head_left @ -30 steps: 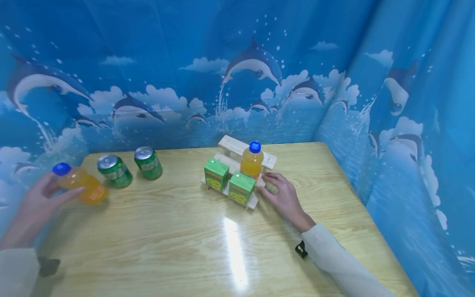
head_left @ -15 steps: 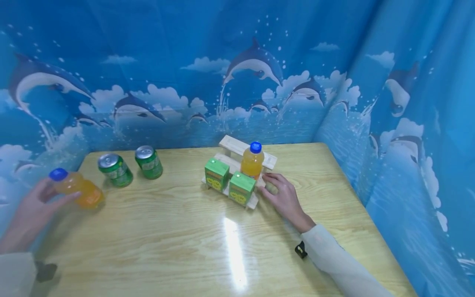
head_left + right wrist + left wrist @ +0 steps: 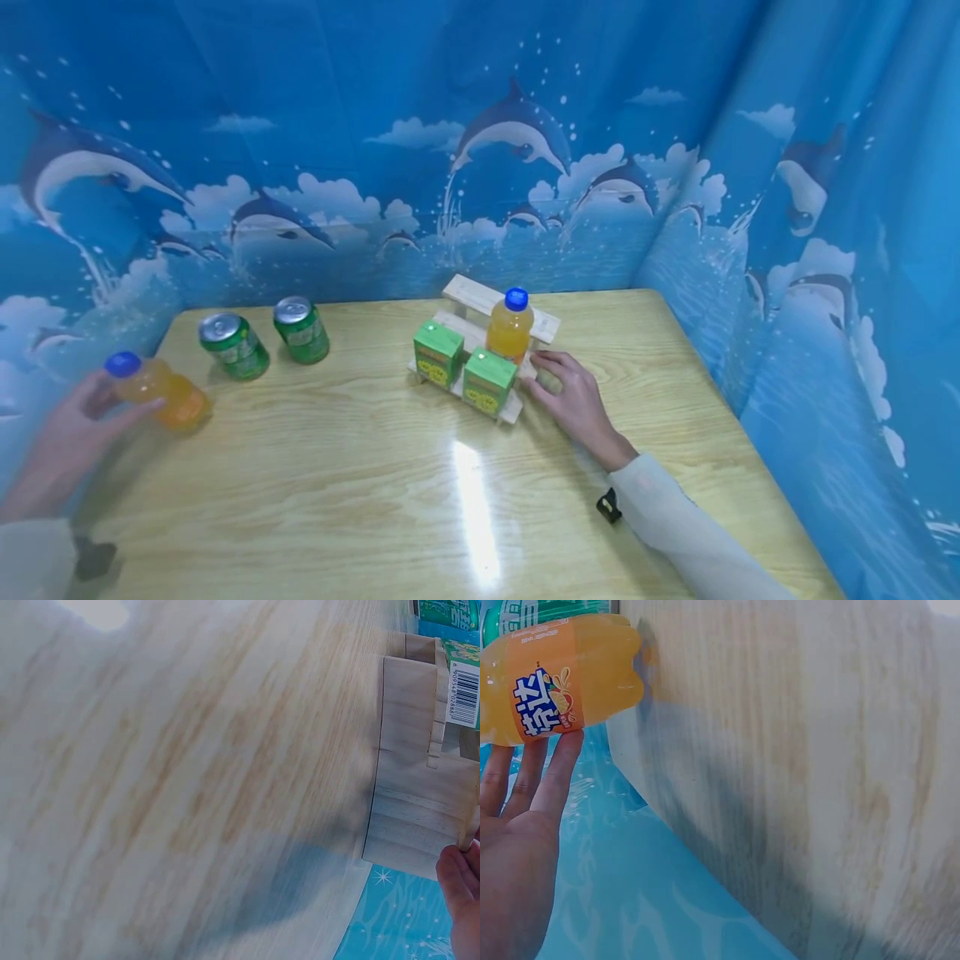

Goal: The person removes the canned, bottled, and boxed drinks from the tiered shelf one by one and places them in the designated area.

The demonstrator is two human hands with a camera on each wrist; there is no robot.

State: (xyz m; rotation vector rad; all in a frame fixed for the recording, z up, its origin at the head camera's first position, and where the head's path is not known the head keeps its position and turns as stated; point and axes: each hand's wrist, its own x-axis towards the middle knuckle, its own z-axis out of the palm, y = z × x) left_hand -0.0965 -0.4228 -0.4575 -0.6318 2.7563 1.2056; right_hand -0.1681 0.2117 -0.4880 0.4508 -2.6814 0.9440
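My left hand (image 3: 71,437) grips a bottle of orange soda (image 3: 168,398) with a blue cap, leaning at the table's left side. In the left wrist view the bottle (image 3: 604,671) shows its orange label, fingers along its lower side. My right hand (image 3: 573,396) holds the right end of a small stepped wooden rack (image 3: 480,297); the right wrist view has its fingertips at the edge of the rack's side panel (image 3: 409,765). A second orange soda bottle (image 3: 510,332) stands upright on the rack, behind two green drink cartons (image 3: 437,357) on the lower step.
Two green soda cans (image 3: 240,354) with silver tops stand at the table's back left, just beyond the held bottle. A blue dolphin-print curtain (image 3: 337,125) closes off the back and sides of the wooden table (image 3: 360,483).
My left hand has drifted slightly left and toward me with the bottle, away from the cans. The right hand, rack and the drinks on it have stayed in place.
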